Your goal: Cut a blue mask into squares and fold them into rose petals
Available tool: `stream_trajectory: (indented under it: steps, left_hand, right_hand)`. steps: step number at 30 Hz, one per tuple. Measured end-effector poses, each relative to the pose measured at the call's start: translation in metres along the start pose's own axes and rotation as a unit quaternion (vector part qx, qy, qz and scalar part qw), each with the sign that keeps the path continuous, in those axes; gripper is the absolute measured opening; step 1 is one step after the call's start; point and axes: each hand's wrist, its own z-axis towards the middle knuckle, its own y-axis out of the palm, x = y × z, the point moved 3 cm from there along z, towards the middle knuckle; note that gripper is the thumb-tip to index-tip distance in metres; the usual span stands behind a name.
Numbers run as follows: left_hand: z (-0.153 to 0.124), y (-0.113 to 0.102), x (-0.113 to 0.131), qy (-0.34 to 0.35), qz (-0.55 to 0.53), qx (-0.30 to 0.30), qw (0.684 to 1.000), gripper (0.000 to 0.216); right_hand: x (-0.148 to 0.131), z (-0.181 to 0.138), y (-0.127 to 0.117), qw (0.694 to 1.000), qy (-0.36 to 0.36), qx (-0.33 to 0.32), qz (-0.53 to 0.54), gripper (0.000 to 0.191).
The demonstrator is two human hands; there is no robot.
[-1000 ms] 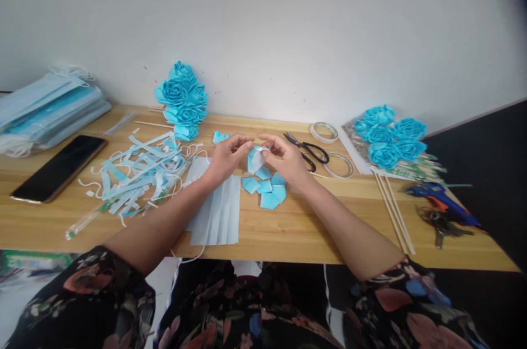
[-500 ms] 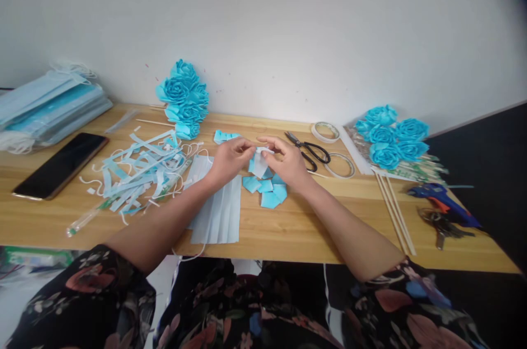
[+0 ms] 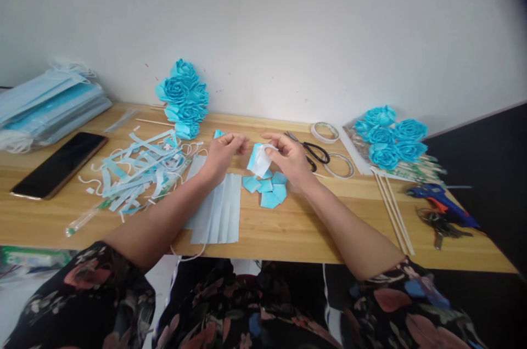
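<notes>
A petal-shaped piece of blue and white mask fabric [image 3: 259,159] is pinched between the thumb and fingers of my right hand [image 3: 290,157], its white side partly facing me. Just left of it, my left hand [image 3: 224,156] has its fingers curled together, apart from the piece, with nothing visible in them. Several cut blue fabric petals [image 3: 272,195] lie on the table below the hands. Another blue piece [image 3: 218,133] shows behind my left hand, mostly hidden by it. Pleated face masks [image 3: 218,217] lie flat under my left forearm.
Black-handled scissors [image 3: 315,152] and tape rolls [image 3: 325,132] lie right of my hands. Farther right are blue fabric roses [image 3: 385,135], wooden sticks [image 3: 393,212] and a blue glue gun [image 3: 442,203]. Leftward are cut strips [image 3: 140,168], more roses [image 3: 183,94], a phone [image 3: 60,166] and stacked masks [image 3: 53,102].
My left hand has let go of the fabric piece and drawn slightly left. The piece stays in my right hand, now more in view and tilted.
</notes>
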Motion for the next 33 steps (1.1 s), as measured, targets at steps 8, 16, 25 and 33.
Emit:
stream_trajectory:
  steps: [8, 16, 25, 33]
  left_hand:
    - [-0.009, 0.005, 0.016, 0.187, 0.17, 0.013, 0.967, 0.02]
    - [-0.008, 0.007, 0.011, 0.2, 0.265, -0.006, 0.943, 0.014]
    - [-0.008, 0.008, 0.011, 0.168, 0.264, -0.02, 0.95, 0.011]
    - [-0.003, 0.005, 0.002, 0.041, 0.124, -0.016, 0.991, 0.013]
  right_hand:
    - [0.008, 0.002, -0.003, 0.999, 0.016, 0.021, 0.024, 0.033]
    - [0.005, -0.001, 0.001, 1.0, 0.016, -0.003, -0.008, 0.034]
    - [-0.001, -0.001, 0.0, 0.998, -0.026, -0.003, -0.06, 0.03]
    - [0.002, 0.0, -0.001, 0.999, 0.002, 0.007, -0.035, 0.031]
